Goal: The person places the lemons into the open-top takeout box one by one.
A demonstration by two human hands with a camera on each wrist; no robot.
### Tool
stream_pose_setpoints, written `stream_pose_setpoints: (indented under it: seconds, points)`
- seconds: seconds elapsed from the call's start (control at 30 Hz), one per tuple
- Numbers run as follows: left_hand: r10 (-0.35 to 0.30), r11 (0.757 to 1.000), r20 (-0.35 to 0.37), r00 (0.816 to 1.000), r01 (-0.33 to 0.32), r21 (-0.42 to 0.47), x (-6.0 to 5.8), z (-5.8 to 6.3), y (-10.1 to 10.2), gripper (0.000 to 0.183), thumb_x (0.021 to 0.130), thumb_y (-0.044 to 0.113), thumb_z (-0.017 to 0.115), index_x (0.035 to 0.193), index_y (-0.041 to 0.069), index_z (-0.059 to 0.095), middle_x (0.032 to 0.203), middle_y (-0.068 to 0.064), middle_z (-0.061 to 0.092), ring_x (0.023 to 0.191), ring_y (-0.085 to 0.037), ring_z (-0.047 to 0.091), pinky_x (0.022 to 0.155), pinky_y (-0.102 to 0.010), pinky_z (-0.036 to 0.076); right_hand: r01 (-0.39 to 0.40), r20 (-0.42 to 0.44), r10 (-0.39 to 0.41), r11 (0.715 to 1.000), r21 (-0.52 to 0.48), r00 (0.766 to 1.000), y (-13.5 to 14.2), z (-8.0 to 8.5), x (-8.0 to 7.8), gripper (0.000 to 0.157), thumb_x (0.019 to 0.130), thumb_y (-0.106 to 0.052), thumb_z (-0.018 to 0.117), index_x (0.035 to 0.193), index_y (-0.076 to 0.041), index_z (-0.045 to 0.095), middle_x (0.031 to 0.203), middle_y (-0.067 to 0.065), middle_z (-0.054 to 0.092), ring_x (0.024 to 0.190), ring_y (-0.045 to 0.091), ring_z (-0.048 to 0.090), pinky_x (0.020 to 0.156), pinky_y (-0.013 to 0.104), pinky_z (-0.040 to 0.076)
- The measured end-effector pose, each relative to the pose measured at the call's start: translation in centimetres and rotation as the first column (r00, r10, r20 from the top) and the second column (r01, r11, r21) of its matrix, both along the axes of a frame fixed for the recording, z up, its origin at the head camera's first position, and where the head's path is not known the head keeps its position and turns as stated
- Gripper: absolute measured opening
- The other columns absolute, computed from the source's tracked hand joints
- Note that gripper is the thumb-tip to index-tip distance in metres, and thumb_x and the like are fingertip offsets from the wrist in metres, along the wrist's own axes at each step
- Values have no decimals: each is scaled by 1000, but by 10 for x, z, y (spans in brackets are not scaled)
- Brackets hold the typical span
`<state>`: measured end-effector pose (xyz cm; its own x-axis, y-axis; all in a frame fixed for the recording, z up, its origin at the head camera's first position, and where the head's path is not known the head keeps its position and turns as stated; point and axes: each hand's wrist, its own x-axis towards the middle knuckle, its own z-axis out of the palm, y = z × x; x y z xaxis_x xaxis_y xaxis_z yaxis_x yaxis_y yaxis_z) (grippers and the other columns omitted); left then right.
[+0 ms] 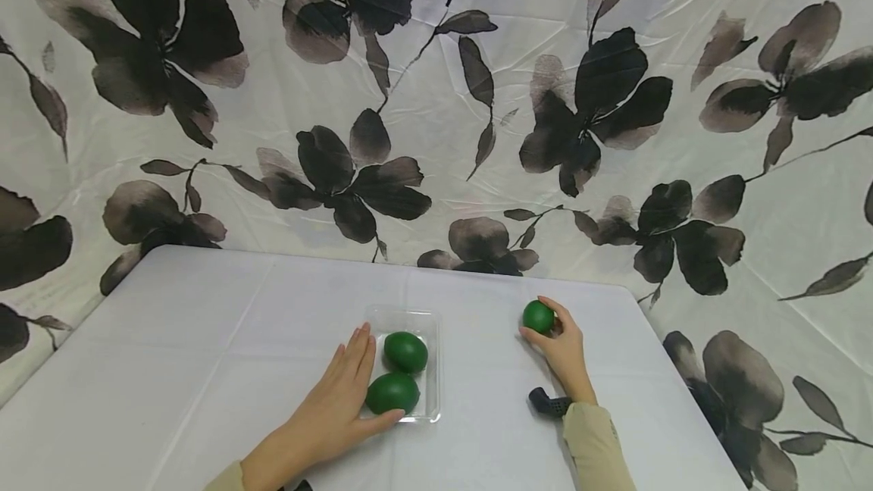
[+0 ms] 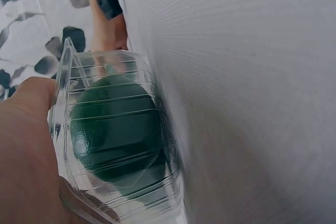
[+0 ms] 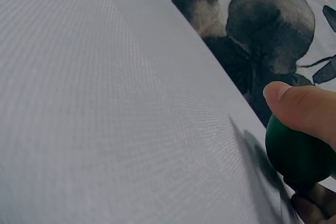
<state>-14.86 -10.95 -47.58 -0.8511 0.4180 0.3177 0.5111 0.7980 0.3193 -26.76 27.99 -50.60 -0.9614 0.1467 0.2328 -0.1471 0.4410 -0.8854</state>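
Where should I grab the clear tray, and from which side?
Probably by the rim of its right wall, coming in from the right. The clear tray has a thin, bare edge there, while the left hand lies along its left side. The right hand holds a green ball, so it would likely need to put that down first.

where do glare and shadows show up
Left wrist: a bright glint on the green ball and pale streaks on the clear box; right wrist: a soft shadow on the white cloth beside the held ball; head: glints on the box rim.
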Motion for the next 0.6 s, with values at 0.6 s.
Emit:
stream_pose_setpoints:
  seconds: [0.6]
  points:
    - [-2,1000,-16,1000,2,-4,0,0,0,109,88,71,54,150,-14,25,162,-26,11,150,-35,14,118,-54,21,-43,-111,45,999,23,993,-22,28,2,68,71,-12,90,133,-17,62,136,4,57,106,26,61,98,44,45]
